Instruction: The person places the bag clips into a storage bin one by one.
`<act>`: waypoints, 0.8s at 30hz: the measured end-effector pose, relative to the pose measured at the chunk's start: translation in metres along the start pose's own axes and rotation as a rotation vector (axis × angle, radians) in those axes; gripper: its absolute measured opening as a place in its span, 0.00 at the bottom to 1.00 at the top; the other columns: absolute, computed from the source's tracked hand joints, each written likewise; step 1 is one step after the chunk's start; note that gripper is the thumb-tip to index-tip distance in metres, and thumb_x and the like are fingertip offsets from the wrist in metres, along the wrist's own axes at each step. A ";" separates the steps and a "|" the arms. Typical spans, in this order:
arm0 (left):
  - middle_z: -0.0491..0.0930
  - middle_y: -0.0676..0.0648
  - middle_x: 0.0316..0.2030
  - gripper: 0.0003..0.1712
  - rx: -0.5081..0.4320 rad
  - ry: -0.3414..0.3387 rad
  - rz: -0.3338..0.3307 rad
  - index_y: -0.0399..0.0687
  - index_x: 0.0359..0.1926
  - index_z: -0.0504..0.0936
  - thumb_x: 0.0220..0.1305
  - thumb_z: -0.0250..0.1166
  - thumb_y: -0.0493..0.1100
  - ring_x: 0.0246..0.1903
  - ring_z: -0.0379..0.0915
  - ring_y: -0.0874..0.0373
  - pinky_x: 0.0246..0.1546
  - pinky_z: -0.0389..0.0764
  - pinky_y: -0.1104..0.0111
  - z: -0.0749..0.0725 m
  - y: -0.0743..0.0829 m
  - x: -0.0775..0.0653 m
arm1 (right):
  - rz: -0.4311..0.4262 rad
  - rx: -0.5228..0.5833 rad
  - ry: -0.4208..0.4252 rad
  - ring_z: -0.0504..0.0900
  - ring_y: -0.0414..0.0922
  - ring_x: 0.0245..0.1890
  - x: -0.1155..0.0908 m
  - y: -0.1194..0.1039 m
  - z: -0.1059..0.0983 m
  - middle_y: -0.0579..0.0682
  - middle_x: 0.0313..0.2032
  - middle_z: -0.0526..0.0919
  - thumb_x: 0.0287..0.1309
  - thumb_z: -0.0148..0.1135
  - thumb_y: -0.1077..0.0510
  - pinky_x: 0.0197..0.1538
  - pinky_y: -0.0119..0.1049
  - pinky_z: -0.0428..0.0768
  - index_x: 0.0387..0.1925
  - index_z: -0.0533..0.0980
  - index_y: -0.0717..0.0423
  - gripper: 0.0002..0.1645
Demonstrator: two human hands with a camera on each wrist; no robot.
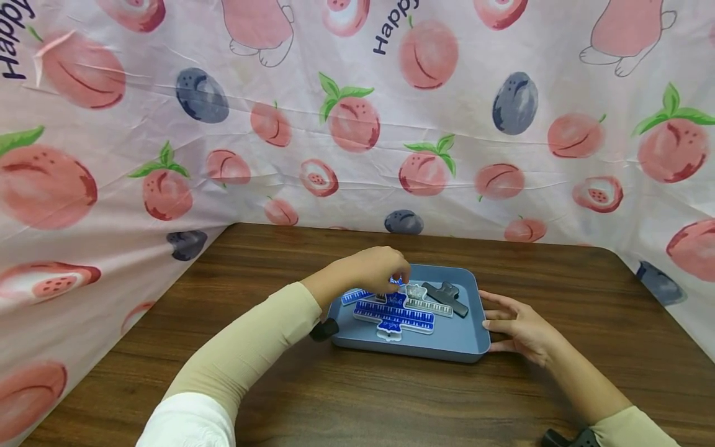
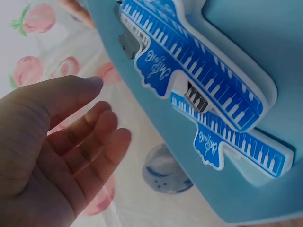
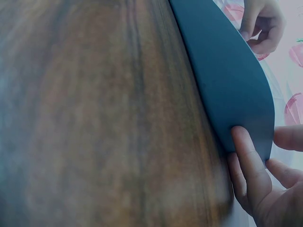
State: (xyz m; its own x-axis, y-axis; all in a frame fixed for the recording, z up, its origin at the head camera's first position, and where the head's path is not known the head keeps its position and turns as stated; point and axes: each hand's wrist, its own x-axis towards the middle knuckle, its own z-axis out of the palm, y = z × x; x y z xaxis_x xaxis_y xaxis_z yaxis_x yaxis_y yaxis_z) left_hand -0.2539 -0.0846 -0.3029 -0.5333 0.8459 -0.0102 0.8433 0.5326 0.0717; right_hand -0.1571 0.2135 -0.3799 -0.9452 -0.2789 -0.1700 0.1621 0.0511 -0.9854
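Note:
A blue-grey tray [image 1: 458, 338] holds several music clips. Blue piano-key clips [image 1: 394, 316] lie at its front and left, a white one with black keys [image 1: 436, 307] sits right of them, and a black clip [image 1: 447, 299] is on the right. Over the tray's back left part hangs my left hand [image 1: 371, 270], fingers bent loosely downward. In the left wrist view this hand [image 2: 71, 151] has nothing between thumb and fingers and is apart from the blue clips [image 2: 203, 75]. My right hand [image 1: 522, 326] touches the tray's right wall with spread, fairly straight fingers [image 3: 251, 163].
The tray stands on a dark wood-grain table [image 1: 268, 267]. A fruit-printed cloth [image 1: 357, 198] hangs behind the table and along both sides. Black straps with devices [image 1: 324, 329] sit at the wrists.

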 end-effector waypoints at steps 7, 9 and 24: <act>0.79 0.52 0.34 0.06 0.010 0.152 0.001 0.48 0.39 0.86 0.63 0.65 0.41 0.35 0.72 0.61 0.39 0.76 0.69 -0.006 0.001 -0.022 | 0.002 -0.034 0.005 0.82 0.50 0.44 -0.001 -0.003 0.002 0.73 0.62 0.67 0.62 0.59 0.69 0.41 0.51 0.83 0.75 0.46 0.62 0.46; 0.79 0.51 0.33 0.05 0.004 0.204 -0.015 0.49 0.38 0.86 0.62 0.65 0.42 0.33 0.71 0.61 0.37 0.76 0.70 -0.006 0.002 -0.030 | 0.000 -0.042 0.001 0.82 0.50 0.43 -0.001 -0.004 0.002 0.73 0.62 0.67 0.62 0.59 0.68 0.40 0.51 0.84 0.75 0.46 0.63 0.46; 0.76 0.55 0.28 0.03 0.041 0.335 -0.054 0.52 0.29 0.84 0.57 0.70 0.40 0.27 0.71 0.64 0.26 0.73 0.73 0.008 -0.002 -0.089 | -0.042 -0.083 -0.013 0.82 0.48 0.46 -0.007 0.000 0.001 0.60 0.51 0.79 0.65 0.60 0.62 0.45 0.47 0.83 0.72 0.49 0.72 0.43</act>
State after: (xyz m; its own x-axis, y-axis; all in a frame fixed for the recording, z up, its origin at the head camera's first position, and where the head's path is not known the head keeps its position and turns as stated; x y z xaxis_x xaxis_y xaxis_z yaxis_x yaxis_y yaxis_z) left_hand -0.2076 -0.1607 -0.3104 -0.5634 0.7635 0.3155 0.8117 0.5827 0.0393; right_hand -0.1502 0.2148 -0.3786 -0.9468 -0.2946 -0.1292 0.0978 0.1187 -0.9881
